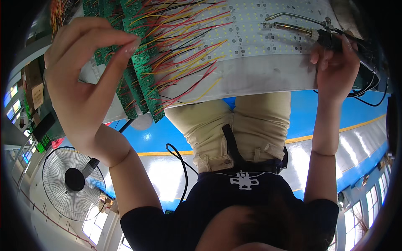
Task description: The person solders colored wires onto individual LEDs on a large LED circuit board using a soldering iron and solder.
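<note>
My right hand [338, 75] is closed round the dark handle of a soldering iron [295, 29], whose metal shaft points left over the work surface. A thin bent metal tube [295, 16] is clamped alongside the iron. At the left, my left hand [81, 75] is raised, thumb and forefinger pressed together; anything between them is too small to make out. Just beside those fingertips lies a row of long green circuit boards [144, 79]. Red, yellow and black wires [188, 62] run from the boards toward the right.
Under the wires and iron lies a pale panel [251, 37] dotted with small yellowish spots and dark round holes. Dark cables [368, 94] hang at the right end of the bench. A black fan [74, 180] stands at the lower left, and a cardboard box [34, 85] sits at the far left.
</note>
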A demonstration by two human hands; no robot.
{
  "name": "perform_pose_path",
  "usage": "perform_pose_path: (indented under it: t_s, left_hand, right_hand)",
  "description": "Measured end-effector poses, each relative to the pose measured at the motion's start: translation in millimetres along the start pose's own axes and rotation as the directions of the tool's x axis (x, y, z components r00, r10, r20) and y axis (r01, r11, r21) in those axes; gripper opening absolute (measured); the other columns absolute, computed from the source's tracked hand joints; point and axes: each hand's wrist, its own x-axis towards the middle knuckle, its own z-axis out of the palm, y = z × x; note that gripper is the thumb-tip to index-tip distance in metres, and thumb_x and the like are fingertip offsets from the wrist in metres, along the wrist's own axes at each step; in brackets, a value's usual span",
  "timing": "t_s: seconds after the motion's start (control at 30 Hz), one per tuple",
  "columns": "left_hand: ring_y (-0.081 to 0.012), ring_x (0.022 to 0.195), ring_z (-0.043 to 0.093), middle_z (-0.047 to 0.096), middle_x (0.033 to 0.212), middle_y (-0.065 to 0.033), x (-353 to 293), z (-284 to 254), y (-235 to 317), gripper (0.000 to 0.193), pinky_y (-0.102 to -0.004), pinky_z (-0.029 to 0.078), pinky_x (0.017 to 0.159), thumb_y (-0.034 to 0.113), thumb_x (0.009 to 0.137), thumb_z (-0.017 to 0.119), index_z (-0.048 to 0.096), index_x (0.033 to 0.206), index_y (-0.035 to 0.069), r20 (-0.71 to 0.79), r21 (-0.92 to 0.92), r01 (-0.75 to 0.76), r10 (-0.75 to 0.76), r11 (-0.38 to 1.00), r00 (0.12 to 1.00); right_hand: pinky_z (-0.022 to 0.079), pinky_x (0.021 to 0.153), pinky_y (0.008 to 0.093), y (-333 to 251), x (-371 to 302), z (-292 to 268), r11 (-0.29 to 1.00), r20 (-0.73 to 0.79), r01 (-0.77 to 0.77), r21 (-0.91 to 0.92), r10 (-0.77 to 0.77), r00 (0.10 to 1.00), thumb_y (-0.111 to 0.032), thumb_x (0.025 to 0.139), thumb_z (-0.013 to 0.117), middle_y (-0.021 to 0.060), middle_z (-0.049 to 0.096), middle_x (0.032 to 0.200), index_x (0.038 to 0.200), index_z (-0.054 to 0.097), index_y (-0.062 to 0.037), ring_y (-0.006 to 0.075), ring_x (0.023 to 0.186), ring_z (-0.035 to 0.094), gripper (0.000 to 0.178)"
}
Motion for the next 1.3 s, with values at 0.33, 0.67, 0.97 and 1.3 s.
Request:
perform_pose_path:
  t_s: [0.33, 0.67, 0.97, 1.3]
  left_hand:
    - [-0.0186, 0.080, 0.051, 0.054, 0.086, 0.0002, -20, 12, 17, 0.020, -0.0347, 0.030, 0.075, 0.006, 0.061, 0.071, 0.063, 0.078, 0.013, 0.154, 0.217, 0.001, -0.035, 0.976, 0.988]
    - [-0.0202, 0.085, 0.052, 0.052, 0.085, 0.0001, -14, 18, 26, 0.018, -0.0366, 0.032, 0.083, 0.012, 0.065, 0.073, 0.061, 0.078, 0.011, 0.170, 0.363, 0.009, -0.076, 0.932, 0.983]
    - [-0.0216, 0.085, 0.052, 0.052, 0.086, -0.0016, -7, 28, 24, 0.015, -0.0361, 0.033, 0.075, 0.009, 0.070, 0.068, 0.057, 0.081, 0.009, 0.207, 0.283, -0.044, -0.017, 0.958, 0.978]
    - [-0.0206, 0.080, 0.052, 0.052, 0.080, -0.0009, 15, 54, 31, 0.012, -0.0346, 0.033, 0.071, 0.009, 0.072, 0.065, 0.055, 0.078, 0.011, 0.091, 0.130, -0.128, 0.117, 0.983, 0.989]
  right_hand:
    - [0.042, 0.055, 0.0316, 3, 3, -11, 0.998, 0.086, 0.063, -0.004, -0.062, 0.994, -0.017, 0.095, 0.036, 0.0067, 0.047, 0.052, 0.100, 0.055, 0.0037, 0.0146, 0.046, 0.040, 0.028]
    - [0.043, 0.057, 0.0322, 7, 6, -17, 0.997, 0.163, 0.020, 0.079, -0.033, 0.986, -0.015, 0.093, 0.037, 0.0062, 0.047, 0.058, 0.100, 0.056, 0.0050, 0.0158, 0.050, 0.041, 0.029]
    - [0.043, 0.055, 0.0326, 6, 5, -11, 0.996, 0.124, 0.019, 0.090, -0.030, 0.992, -0.014, 0.093, 0.036, 0.0069, 0.045, 0.058, 0.099, 0.055, 0.0050, 0.0164, 0.050, 0.040, 0.027]
    - [0.044, 0.055, 0.0322, 8, 3, -10, 0.998, 0.133, 0.064, -0.030, -0.059, 0.989, -0.014, 0.093, 0.039, 0.0081, 0.046, 0.057, 0.096, 0.053, 0.0060, 0.0175, 0.048, 0.042, 0.024]
